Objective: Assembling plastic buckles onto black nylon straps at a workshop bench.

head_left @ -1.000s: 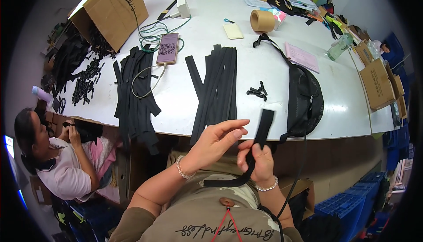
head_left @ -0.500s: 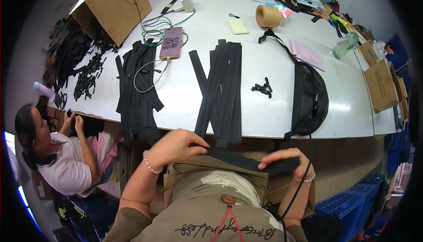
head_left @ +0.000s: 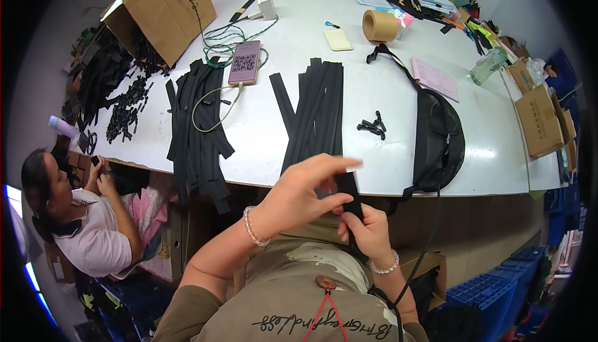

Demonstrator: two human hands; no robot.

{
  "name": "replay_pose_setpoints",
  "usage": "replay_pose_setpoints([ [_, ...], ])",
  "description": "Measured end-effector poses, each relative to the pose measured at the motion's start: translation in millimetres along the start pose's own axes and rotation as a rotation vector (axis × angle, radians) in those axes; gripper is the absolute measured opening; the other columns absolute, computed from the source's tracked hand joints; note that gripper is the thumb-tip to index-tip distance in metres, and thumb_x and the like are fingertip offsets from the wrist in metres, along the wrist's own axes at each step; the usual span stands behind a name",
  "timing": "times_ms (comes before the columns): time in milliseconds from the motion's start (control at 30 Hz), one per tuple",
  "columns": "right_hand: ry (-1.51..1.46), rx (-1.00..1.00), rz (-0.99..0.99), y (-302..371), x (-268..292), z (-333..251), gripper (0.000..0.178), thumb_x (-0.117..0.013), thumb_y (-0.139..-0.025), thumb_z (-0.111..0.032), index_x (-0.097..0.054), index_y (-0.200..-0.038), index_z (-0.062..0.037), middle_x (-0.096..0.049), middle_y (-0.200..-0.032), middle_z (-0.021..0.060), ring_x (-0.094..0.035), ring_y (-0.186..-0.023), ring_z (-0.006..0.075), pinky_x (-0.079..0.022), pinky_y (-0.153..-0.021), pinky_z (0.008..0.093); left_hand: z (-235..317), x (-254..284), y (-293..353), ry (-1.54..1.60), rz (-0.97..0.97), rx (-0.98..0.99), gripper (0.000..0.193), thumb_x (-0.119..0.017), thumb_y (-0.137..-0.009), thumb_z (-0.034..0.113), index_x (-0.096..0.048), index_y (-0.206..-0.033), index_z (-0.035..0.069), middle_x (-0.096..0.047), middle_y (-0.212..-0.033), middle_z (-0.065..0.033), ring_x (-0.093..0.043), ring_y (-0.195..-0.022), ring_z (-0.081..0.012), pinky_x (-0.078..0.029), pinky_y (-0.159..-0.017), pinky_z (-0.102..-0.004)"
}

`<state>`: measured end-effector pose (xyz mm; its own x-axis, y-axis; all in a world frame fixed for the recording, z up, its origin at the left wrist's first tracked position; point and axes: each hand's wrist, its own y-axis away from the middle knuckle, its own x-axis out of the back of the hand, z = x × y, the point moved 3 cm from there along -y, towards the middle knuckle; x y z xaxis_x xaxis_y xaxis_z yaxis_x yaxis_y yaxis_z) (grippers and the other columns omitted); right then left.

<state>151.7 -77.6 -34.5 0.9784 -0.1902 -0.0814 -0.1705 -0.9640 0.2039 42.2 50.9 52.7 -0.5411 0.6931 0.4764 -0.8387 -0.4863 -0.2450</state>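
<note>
A black fabric strip (head_left: pixel 352 204) is held upright in front of my body, just off the table's near edge. The thumb of my right hand (head_left: pixel 369 230) presses on it low down, with the fingers curled round it. Higher up, my left hand (head_left: pixel 305 186) has its thumb against the strip's side and its index finger stretched out past the top; its other fingers are partly hidden. Beyond my hands, a pile of similar black strips (head_left: pixel 317 114) lies on the table. A small group of short black pieces (head_left: pixel 373 126) lies right of that pile.
On the white table (head_left: pixel 386 161) are a black bag (head_left: pixel 439 139), a phone (head_left: pixel 244 63) on a cable, another strip pile (head_left: pixel 198 118), a tape roll (head_left: pixel 380 26) and a cardboard box (head_left: pixel 162 15). A co-worker (head_left: pixel 87 211) sits at left. Blue crates (head_left: pixel 486 292) stand lower right.
My hands have come together from a wide grip. The strip, stretched sideways before, now stands upright between them. My left hand moved up and right; my right hand moved left.
</note>
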Motion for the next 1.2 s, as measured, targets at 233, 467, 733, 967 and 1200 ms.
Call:
replay_pose_setpoints([
  [233,-0.166,-0.024,0.001,1,-3,1,0.017,-0.052,-0.092,-0.009,-0.061,-0.098,0.0036,-0.06,-0.069,0.0024,-0.053,-0.057,0.0049,-0.045,-0.053,0.0184,-34,-26,15,0.729,0.09,0.425,0.006,-0.066,-0.083,0.006,-0.063,-0.082,0.0,-0.061,-0.067,0.0007,-0.055,-0.059,-0.0031,-0.044,-0.053,-0.0163],
  [467,-0.011,0.035,-0.096,-3,2,1,0.022,-0.054,-0.092,-0.016,-0.059,-0.102,0.0035,-0.062,-0.08,0.0041,-0.056,-0.069,0.0082,-0.048,-0.066,0.0228,-33,-27,15,0.711,0.029,0.501,0.008,-0.066,-0.083,0.007,-0.063,-0.081,-0.001,-0.06,-0.068,0.0012,-0.054,-0.059,-0.0026,-0.043,-0.052,-0.0167],
  [733,0.247,0.189,0.057,-22,31,-40,0.021,-0.053,-0.091,-0.018,-0.054,-0.083,0.0015,-0.053,-0.067,0.0018,-0.044,-0.061,0.0081,-0.04,-0.056,0.0254,-41,-36,20,0.456,-0.3,0.475,0.013,-0.065,-0.084,0.012,-0.064,-0.09,0.0,-0.057,-0.072,0.0048,-0.047,-0.065,-0.0005,-0.041,-0.058,-0.0179],
  [967,0.344,0.278,-0.139,-18,16,-41,0.023,-0.052,-0.087,-0.008,-0.049,-0.066,0.0015,-0.043,-0.055,0.0043,-0.038,-0.051,0.0102,-0.033,-0.047,0.0258,-39,-40,28,0.527,-0.457,0.361,0.036,-0.047,-0.096,0.029,-0.053,-0.076,0.0,-0.045,-0.06,0.0026,-0.04,-0.057,-0.0042,-0.037,-0.052,-0.0236],
  [1200,0.315,0.581,0.332,-19,10,-17,0.02,-0.05,-0.087,-0.005,-0.05,-0.067,0.0019,-0.048,-0.06,0.0063,-0.042,-0.052,0.0122,-0.035,-0.048,0.0286,-60,-76,29,0.903,-0.066,0.49,0.034,-0.041,-0.098,0.031,-0.052,-0.076,0.009,-0.049,-0.066,0.0074,-0.04,-0.059,-0.001,-0.033,-0.052,-0.0176],
])
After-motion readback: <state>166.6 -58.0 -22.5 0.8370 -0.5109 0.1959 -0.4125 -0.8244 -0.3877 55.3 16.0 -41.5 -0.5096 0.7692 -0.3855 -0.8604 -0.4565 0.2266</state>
